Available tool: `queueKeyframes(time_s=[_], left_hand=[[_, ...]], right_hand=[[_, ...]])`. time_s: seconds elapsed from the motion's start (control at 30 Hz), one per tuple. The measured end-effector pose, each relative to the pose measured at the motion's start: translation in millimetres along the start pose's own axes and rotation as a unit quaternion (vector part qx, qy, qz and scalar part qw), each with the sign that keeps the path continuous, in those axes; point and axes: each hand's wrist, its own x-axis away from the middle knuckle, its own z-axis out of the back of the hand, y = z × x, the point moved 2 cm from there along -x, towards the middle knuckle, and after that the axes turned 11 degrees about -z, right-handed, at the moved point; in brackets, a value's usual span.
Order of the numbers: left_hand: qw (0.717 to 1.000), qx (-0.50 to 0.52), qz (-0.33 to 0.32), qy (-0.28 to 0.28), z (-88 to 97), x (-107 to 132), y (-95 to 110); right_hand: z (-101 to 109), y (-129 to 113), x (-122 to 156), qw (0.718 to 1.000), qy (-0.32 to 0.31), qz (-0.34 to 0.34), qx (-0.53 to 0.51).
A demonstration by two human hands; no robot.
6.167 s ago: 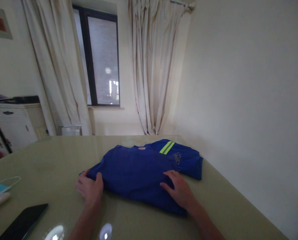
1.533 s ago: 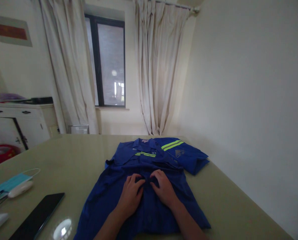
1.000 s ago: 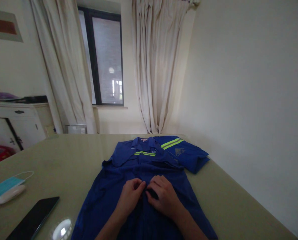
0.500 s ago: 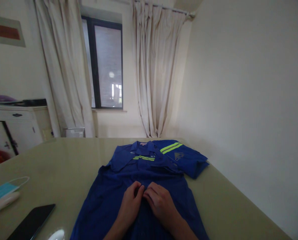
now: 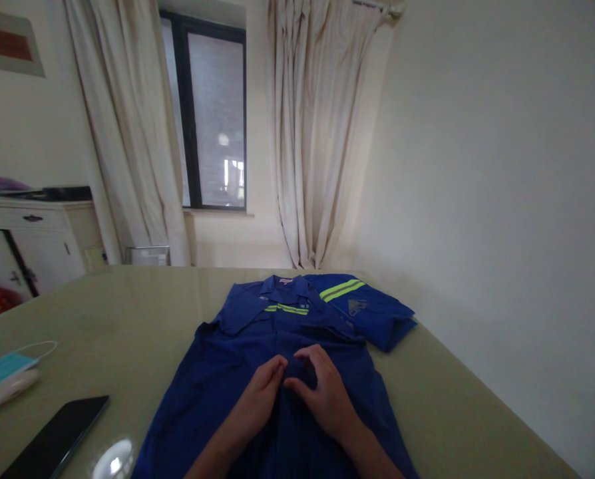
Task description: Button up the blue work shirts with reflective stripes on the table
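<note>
A dark blue work jacket (image 5: 198, 386) lies front up, its collar at the far end and a yellow-green reflective stripe across the chest. My left hand (image 5: 258, 398) is over the middle of the front opening, thumb and fingers pinched together on the cloth there. Just to its right, my right hand (image 5: 327, 392) is above the same front, with thumb and fingers spread apart and nothing visible between them. Whatever fastener may be at that spot is too small to make out. Beside the collar, another section of blue cloth (image 5: 385, 316) shows a stripe and a grey logo.
The jacket is on a greenish tabletop (image 5: 128, 313). To the left lie a black phone (image 5: 52, 439), a light blue face mask (image 5: 2, 372), a white rounded object (image 5: 10, 389) and a shiny round object (image 5: 115, 460). A wall (image 5: 502, 199) borders the table's right side.
My right hand has loosened from a pinch, its thumb and fingers now apart. My left hand stays pinched at the jacket's front. The view has tilted slightly downward.
</note>
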Motion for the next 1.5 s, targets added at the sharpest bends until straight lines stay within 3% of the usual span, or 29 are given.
queueKeyframes(time_s=[0.13, 0.2, 0.27, 0.33, 0.4, 0.5, 0.63, 0.77, 0.93, 1.27, 1.37, 1.5], left_hand=[[0.976, 0.084, 0.06, -0.194, -1.5, 10, 12], [0.962, 0.084, 0.115, -0.234, 2.8, 13, 12], [0.968, 0.056, 0.151, -0.191, 10.6, 10, 3], [0.985, 0.015, 0.146, -0.091, 18.6, 2, -11], [0.994, -0.018, 0.111, 0.0, 22.5, -6, -25], [0.996, -0.057, 0.038, 0.054, 18.7, -14, -36], [0.994, -0.075, -0.019, 0.074, 9.3, -18, -37], [0.998, -0.017, 0.0, 0.054, 3.1, -20, -40], [0.982, -0.139, -0.045, 0.124, 3.4, -16, -43], [0.976, -0.195, -0.044, 0.084, 2.1, -17, -25], [0.976, -0.205, -0.024, 0.07, 4.2, -15, -19], [0.975, -0.199, 0.083, 0.056, 6.3, -14, -17]], right_hand=[[-6, 7, 0, 0.995, -0.079, -0.059, -0.008], [-9, 10, 0, 0.992, -0.093, -0.07, 0.051], [-13, 11, 1, 0.986, -0.095, -0.073, 0.117], [-17, 11, 1, 0.976, -0.099, -0.077, 0.175], [-22, 9, -1, 0.966, -0.098, -0.083, 0.225], [-31, 6, -7, 0.952, -0.079, -0.094, 0.281], [-40, 5, -16, 0.94, -0.069, -0.078, 0.326], [-42, 8, -19, 0.94, -0.059, -0.071, 0.329], [-43, 14, -18, 0.953, -0.041, -0.068, 0.291], [-43, 14, -20, 0.972, -0.005, -0.024, 0.234], [-41, 6, -20, 0.968, -0.014, -0.034, 0.25], [-37, -14, -20, 0.947, -0.06, -0.076, 0.305]])
